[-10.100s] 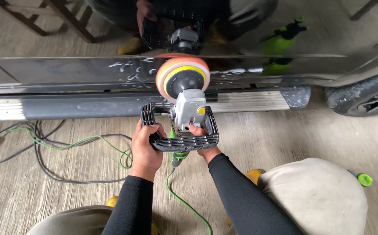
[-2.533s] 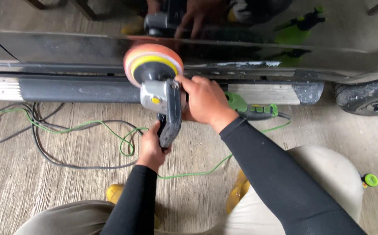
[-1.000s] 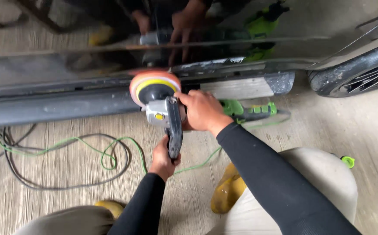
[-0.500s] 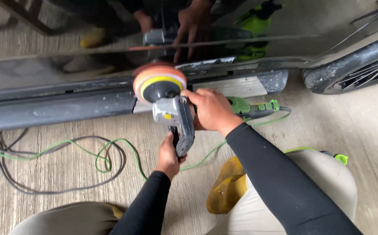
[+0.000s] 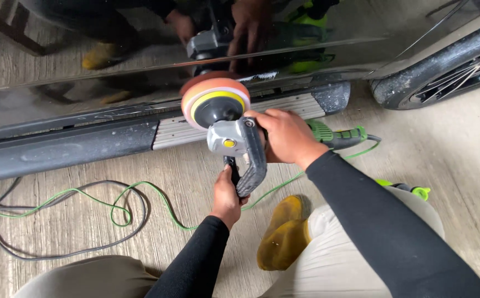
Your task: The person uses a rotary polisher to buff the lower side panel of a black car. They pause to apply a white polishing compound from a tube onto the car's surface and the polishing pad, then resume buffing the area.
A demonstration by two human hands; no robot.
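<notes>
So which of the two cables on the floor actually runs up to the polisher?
The thin green cable. It snakes across the floor and passes under the polisher toward its green rear handle, while the dark grey cable just loops at the left.

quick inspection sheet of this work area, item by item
surface: grey wood-grain floor, dusty
job's things: polisher with its orange and yellow foam pad against the glossy dark car panel
clutter: green-capped bottle by the right leg
grippers: left hand grips the black loop handle from below; right hand wraps the polisher body
cables: green cord and grey cable looped loose on the floor
surroundings: side step, tyre, yellow boot
</notes>
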